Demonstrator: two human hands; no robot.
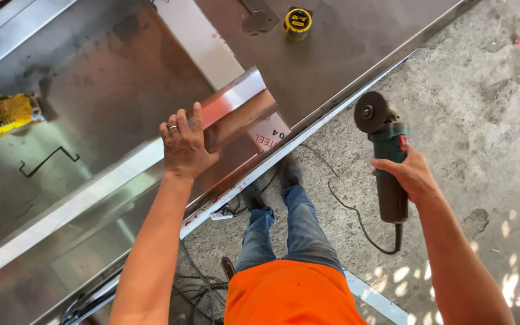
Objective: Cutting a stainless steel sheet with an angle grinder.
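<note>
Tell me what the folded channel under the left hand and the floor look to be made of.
Folded channel: apparently sheet metal, likely stainless steel, bright and mirror-like, reflecting light and the left hand resting on it.
Floor: seemingly bare concrete, grey, rough and matte, with stains and patches.

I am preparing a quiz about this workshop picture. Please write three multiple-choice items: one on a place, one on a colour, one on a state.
1. Where is the tape measure?
A. on the steel sheet
B. on the concrete floor
C. in the left hand

2. What colour is the person's shirt?
A. blue
B. orange
C. white

3. What is the right hand doing?
A. hanging empty
B. pressing on the metal
C. gripping the angle grinder

Answers: 1 A, it lies at the far end of the sheet. 2 B, bright orange shows below. 3 C, its fingers wrap the grinder's body, held over the floor.
</note>
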